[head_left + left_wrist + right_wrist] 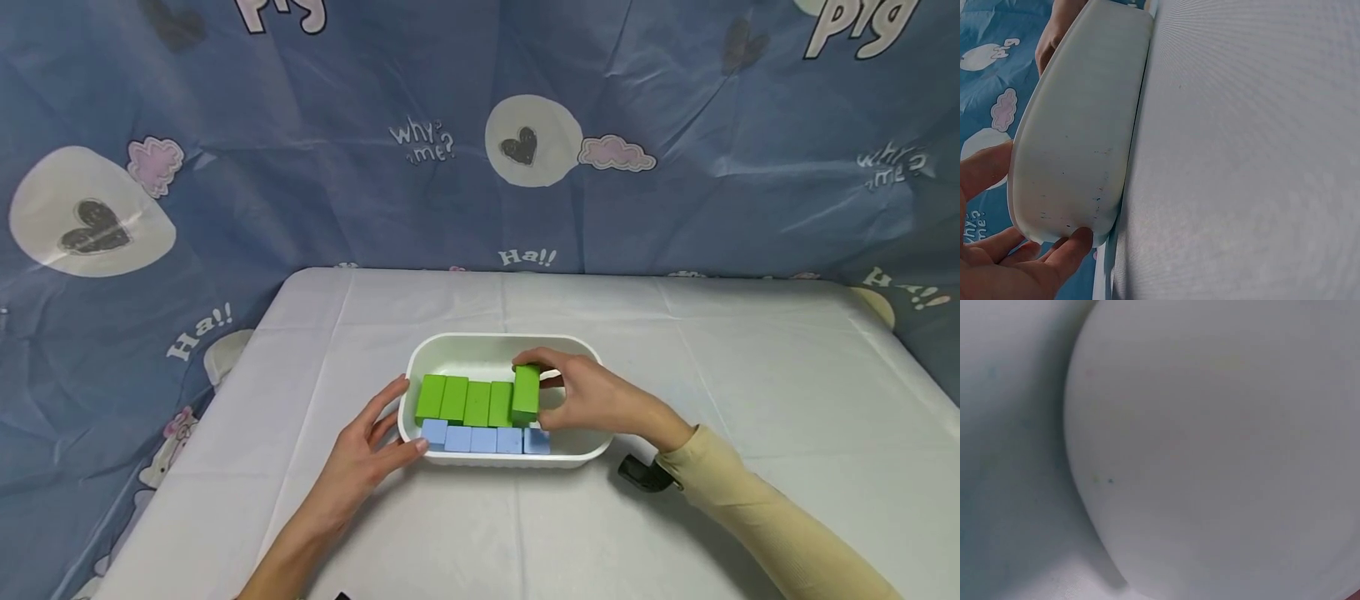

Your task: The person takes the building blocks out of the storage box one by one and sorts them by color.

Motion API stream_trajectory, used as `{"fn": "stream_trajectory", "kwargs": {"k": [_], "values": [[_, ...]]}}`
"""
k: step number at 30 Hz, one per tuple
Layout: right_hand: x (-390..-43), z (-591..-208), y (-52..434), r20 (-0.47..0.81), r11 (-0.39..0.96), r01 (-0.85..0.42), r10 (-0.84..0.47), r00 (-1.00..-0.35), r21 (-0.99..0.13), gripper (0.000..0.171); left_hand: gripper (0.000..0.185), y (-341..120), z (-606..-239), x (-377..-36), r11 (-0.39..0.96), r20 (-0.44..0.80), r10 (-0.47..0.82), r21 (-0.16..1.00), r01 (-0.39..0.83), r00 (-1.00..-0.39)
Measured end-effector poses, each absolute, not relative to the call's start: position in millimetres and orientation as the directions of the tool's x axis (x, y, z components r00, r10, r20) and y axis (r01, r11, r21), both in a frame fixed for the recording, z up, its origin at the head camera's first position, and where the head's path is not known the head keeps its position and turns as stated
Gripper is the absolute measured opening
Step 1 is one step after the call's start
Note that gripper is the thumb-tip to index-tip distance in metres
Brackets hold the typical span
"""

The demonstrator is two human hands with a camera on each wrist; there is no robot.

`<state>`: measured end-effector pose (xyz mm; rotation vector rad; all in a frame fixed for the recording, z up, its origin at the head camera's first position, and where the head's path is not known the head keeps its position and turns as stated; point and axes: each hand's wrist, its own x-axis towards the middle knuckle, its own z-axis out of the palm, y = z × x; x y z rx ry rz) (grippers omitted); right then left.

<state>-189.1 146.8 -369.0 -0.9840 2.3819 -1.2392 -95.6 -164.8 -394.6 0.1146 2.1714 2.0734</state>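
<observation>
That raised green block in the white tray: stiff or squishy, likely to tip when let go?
The rectangular green block probably is rigid: its edges stay crisp under the right hand. Probably light, pinched by fingertips alone. Tipping seems unlikely: neighbouring green blocks and the white plastic tray hem it in.

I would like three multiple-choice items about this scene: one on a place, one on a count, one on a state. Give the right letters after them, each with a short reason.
1. Where do the blue blocks lie in the white tray?
A. along the near wall
B. along the far wall
C. outside it

2. How many green blocks are in the tray, counting the one being held?
A. three
B. five
C. seven

3. What is the right hand doing?
A. lying flat on the table
B. pinching the rightmost green block
C. holding a blue block

Key: 1 A, the blue row sits at the near wall. 2 B, four stand in a row and the hand holds a fifth. 3 B, fingers and thumb close round that block; the left hand only touches the tray.
</observation>
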Motion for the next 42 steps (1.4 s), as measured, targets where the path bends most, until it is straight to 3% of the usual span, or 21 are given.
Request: {"fn": "stream_trajectory", "kwargs": {"k": [5,16,25,42], "values": [[-187.7,-369.5,148.0,0.116,0.359,-0.470,-0.684,-0.721,-0.807,0.066,0.080,-164.7,-394.1,-95.1,0.044,-0.050,0.148,0.998,-0.044,-0.988],[-187.5,-363.6,156.5,0.127,0.274,-0.407,-0.675,-0.726,-0.871,0.069,0.080,-163.9,-393.5,-94.3,0.039,-0.051,0.146,0.998,-0.046,-0.988],[-189.1,-353.6,178.0,0.130,0.310,-0.416,-0.649,-0.749,-0.855,0.070,0.079,-164.5,-392.5,-94.7,0.036,-0.048,0.147,0.998,-0.043,-0.988],[-197.8,-345.5,233.4,0.217,0.251,-0.455,-0.623,-0.752,-0.855,0.076,0.080,-163.8,-392.2,-93.6,0.043,-0.064,0.142,0.997,-0.058,-0.988]]}}
